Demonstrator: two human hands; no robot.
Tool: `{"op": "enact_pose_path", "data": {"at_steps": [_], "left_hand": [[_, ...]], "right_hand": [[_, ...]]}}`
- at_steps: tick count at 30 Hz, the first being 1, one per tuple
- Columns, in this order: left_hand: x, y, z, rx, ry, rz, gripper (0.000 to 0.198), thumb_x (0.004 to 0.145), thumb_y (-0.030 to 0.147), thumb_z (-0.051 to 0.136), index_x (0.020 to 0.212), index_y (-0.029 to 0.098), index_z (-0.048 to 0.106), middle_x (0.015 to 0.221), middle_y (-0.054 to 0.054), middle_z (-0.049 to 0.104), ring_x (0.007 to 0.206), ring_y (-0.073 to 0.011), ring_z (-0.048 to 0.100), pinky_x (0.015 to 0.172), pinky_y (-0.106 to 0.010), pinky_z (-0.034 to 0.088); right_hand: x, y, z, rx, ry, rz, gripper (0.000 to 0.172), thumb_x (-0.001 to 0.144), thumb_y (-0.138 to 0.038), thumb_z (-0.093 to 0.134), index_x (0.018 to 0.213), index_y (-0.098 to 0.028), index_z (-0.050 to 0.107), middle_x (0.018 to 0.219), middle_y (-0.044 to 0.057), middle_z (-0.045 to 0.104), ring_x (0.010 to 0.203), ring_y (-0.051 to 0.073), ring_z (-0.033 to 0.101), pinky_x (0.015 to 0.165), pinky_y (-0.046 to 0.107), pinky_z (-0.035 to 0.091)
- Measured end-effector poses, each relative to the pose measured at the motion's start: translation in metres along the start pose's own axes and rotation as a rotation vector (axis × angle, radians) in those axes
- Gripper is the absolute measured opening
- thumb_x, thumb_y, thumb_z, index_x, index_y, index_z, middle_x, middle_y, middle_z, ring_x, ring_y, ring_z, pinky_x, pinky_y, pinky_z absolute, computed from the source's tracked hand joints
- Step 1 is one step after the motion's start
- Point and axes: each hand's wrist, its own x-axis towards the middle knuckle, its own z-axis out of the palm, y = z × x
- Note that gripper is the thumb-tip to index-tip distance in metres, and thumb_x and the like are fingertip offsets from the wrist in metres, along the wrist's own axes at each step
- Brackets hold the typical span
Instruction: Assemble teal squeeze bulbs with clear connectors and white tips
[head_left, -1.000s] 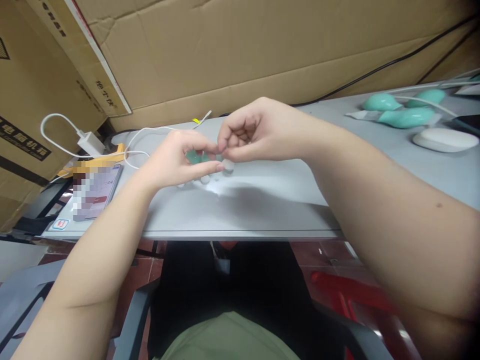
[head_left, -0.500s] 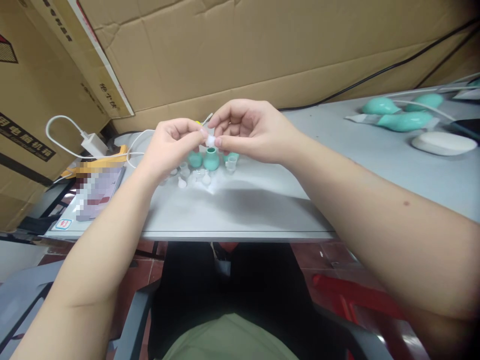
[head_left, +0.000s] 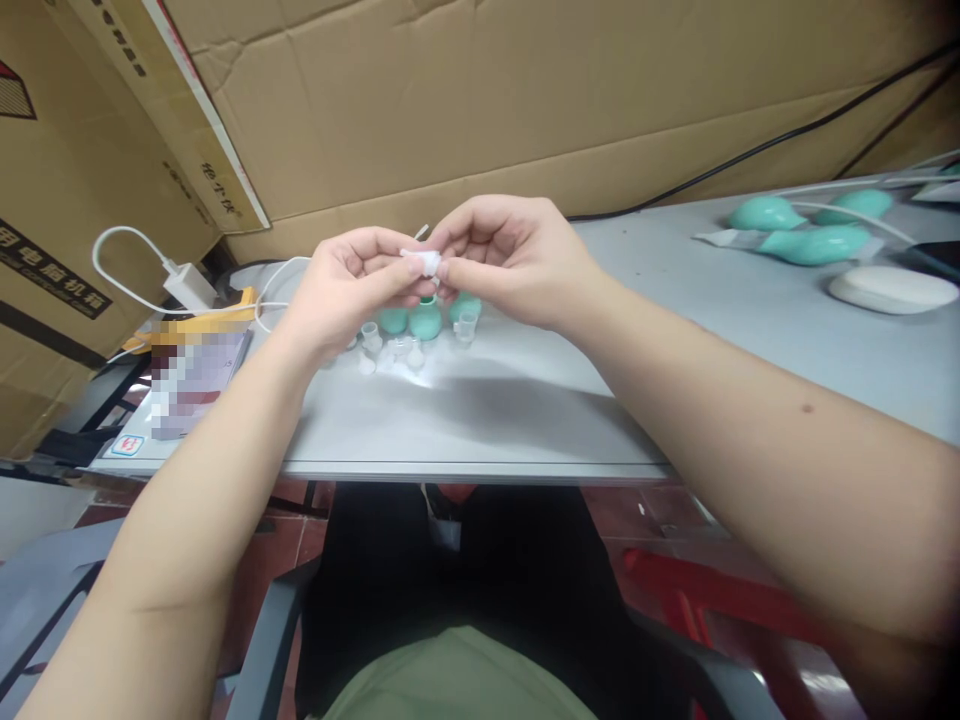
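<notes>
Between the fingertips of my left hand (head_left: 356,275) and my right hand (head_left: 502,250) is a small white plastic piece (head_left: 429,262). Both hands pinch it just above the table; its exact kind is too small to tell. Right beneath stands a mint-green rubber bulb (head_left: 426,320) with an open neck, partly covered by my fingers. Another green bulb (head_left: 394,319) is to its left and a third bulb (head_left: 466,305) to its right. In front of them lie several small clear and white plastic parts (head_left: 405,350), and a clear cup-shaped part (head_left: 466,328) stands at the right.
Several green bulbs (head_left: 814,240) and a white rounded object (head_left: 892,288) lie on the right of the grey table (head_left: 480,435). At the left are a white charger (head_left: 191,288) with a cable and a booklet-like item (head_left: 202,385). Cardboard (head_left: 525,100) walls the back.
My fingers have closed nearer together around the white piece, which has turned and shifted slightly up and right. The bulbs and loose parts stay in place.
</notes>
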Motion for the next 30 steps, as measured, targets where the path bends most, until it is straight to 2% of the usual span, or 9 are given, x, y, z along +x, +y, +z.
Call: {"op": "enact_pose_path", "data": {"at_steps": [3, 7, 12, 17, 22, 27, 30], "left_hand": [[-0.005, -0.001, 0.000, 0.010, -0.038, 0.048, 0.050, 0.087, 0.055, 0.118, 0.098, 0.021, 0.085, 0.095, -0.002, 0.092, 0.093, -0.0222, 0.096, 0.087, -0.033, 0.082], [-0.005, -0.003, 0.000, 0.050, -0.045, 0.064, 0.060, 0.080, 0.066, 0.119, 0.091, 0.020, 0.083, 0.091, -0.003, 0.092, 0.092, -0.0236, 0.096, 0.084, -0.035, 0.083], [0.000, -0.009, 0.000, 0.083, -0.016, 0.030, 0.061, 0.080, 0.063, 0.120, 0.089, 0.022, 0.077, 0.094, -0.005, 0.093, 0.094, -0.0253, 0.097, 0.086, -0.039, 0.084], [0.006, -0.017, 0.000, 0.066, 0.033, 0.022, 0.055, 0.087, 0.056, 0.117, 0.091, 0.023, 0.073, 0.096, -0.004, 0.093, 0.096, -0.0229, 0.097, 0.084, -0.034, 0.081], [0.011, -0.020, 0.002, 0.096, 0.115, 0.053, 0.046, 0.094, 0.048, 0.113, 0.094, 0.024, 0.074, 0.094, -0.001, 0.092, 0.097, -0.0212, 0.096, 0.087, -0.034, 0.080], [0.010, -0.019, 0.005, 0.065, 0.170, 0.084, 0.038, 0.093, 0.033, 0.113, 0.091, 0.022, 0.076, 0.090, -0.001, 0.091, 0.088, -0.0184, 0.093, 0.088, -0.034, 0.079], [0.010, -0.018, 0.006, 0.097, 0.192, 0.070, 0.038, 0.094, 0.035, 0.112, 0.091, 0.023, 0.076, 0.091, -0.002, 0.091, 0.089, -0.0186, 0.092, 0.090, -0.035, 0.080]], "right_hand": [[0.002, -0.001, 0.000, 0.050, 0.004, 0.054, 0.018, 0.096, -0.017, 0.103, 0.095, -0.025, 0.087, 0.082, 0.000, 0.084, 0.074, 0.018, 0.077, 0.077, 0.033, 0.073], [0.004, 0.000, 0.002, 0.095, 0.012, 0.154, 0.024, 0.090, -0.002, 0.095, 0.085, -0.023, 0.083, 0.079, 0.001, 0.084, 0.071, 0.017, 0.076, 0.074, 0.031, 0.070], [0.002, 0.001, 0.009, 0.144, 0.080, 0.195, 0.029, 0.088, 0.000, 0.097, 0.079, -0.023, 0.081, 0.077, 0.000, 0.082, 0.069, 0.015, 0.074, 0.075, 0.030, 0.068], [0.005, 0.005, 0.013, 0.230, 0.137, 0.237, 0.025, 0.093, -0.003, 0.093, 0.081, -0.023, 0.086, 0.077, 0.001, 0.083, 0.069, 0.015, 0.073, 0.071, 0.028, 0.066], [0.006, 0.008, 0.012, 0.286, 0.179, 0.223, 0.017, 0.099, -0.016, 0.102, 0.085, -0.021, 0.092, 0.081, 0.003, 0.086, 0.072, 0.014, 0.077, 0.072, 0.025, 0.070], [0.004, 0.008, 0.014, 0.246, 0.215, 0.229, 0.027, 0.093, -0.025, 0.114, 0.082, -0.020, 0.089, 0.080, 0.004, 0.085, 0.074, 0.016, 0.082, 0.074, 0.026, 0.074], [0.004, 0.009, 0.016, 0.245, 0.223, 0.224, 0.034, 0.089, -0.029, 0.117, 0.079, -0.021, 0.085, 0.082, 0.005, 0.087, 0.075, 0.017, 0.083, 0.074, 0.027, 0.076]]}}
